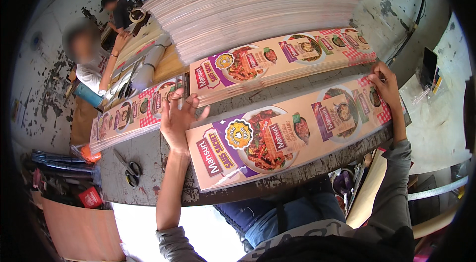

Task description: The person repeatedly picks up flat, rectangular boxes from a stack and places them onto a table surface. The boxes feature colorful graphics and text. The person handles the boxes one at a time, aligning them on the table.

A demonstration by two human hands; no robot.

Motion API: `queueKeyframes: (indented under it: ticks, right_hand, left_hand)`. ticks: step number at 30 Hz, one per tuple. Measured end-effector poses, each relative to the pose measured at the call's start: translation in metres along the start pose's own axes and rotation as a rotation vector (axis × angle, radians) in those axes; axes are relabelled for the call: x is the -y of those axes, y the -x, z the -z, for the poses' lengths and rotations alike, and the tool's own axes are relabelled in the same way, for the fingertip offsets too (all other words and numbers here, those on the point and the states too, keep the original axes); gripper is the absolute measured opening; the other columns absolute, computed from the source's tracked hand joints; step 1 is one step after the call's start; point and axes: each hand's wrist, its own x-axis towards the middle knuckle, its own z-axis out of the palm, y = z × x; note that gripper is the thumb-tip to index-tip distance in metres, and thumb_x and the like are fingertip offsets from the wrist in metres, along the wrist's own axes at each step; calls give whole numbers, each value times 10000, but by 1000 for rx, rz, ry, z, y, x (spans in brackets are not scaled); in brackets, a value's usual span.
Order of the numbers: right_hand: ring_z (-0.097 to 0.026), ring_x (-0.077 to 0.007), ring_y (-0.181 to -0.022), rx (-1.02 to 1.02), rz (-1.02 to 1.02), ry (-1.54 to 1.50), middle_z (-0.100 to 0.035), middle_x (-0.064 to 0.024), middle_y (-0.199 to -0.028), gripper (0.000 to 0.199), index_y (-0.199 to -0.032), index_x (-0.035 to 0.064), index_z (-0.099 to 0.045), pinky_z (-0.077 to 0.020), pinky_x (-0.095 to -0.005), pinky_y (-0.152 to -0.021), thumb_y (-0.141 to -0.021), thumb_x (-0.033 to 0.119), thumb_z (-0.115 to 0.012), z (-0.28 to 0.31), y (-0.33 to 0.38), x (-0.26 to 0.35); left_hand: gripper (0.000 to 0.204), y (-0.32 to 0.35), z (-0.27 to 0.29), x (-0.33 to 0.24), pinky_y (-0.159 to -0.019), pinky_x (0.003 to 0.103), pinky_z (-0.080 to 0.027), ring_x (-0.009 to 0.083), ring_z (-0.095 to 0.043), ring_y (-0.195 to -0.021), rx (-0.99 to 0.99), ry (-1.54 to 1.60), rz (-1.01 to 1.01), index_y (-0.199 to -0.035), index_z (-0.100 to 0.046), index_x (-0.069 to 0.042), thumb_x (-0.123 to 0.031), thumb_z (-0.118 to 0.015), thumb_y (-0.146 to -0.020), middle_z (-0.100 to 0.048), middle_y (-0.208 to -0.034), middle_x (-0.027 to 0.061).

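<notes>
A long printed cardboard panel (297, 155) in peach and purple, with food pictures and a clear glossy wrap, lies in front of me on the dark worn table (161, 190). My right hand (384, 83) is closed on the panel's far right corner, fingers curled over the edge. At the opposite end, my left hand (181, 120) is raised palm up with its fingers spread, holding nothing, beside the panel's left edge. Just beyond lies a stack of matching panels (287, 58). Another low stack (131, 113) sits to the left of my left hand.
A tall pile of flat sheets (263, 6) rises at the back. Scissors (128, 169) lie on the table's left part. A person (91, 66) sits at the far left, another person (119, 11) behind. A black phone (429, 67) is at the right.
</notes>
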Motion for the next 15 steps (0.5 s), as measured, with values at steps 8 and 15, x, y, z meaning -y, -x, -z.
queueKeyframes:
  ticks: [8,15]
  right_hand:
    - [-358,-28,-539,-97,-128,-357,-392,61,-621,242,-704,81,-446,-279,-201,-476,-882,178,-578,-2,5,0]
    - [-245,21,-461,-233,-211,-652,-302,115,-570,253,-693,163,-449,-188,-179,-415,-909,244,-553,4,1,3]
  left_hand:
    - [664,0,1,7,-1003,542,-299,241,-425,-1177,101,353,124,-1193,-438,-86,-614,-513,-798,-445,-1199,178]
    - [573,-8,29,21,-998,447,-385,264,-404,-1226,362,455,305,-1230,-405,-27,-426,-558,-849,-441,-1245,187]
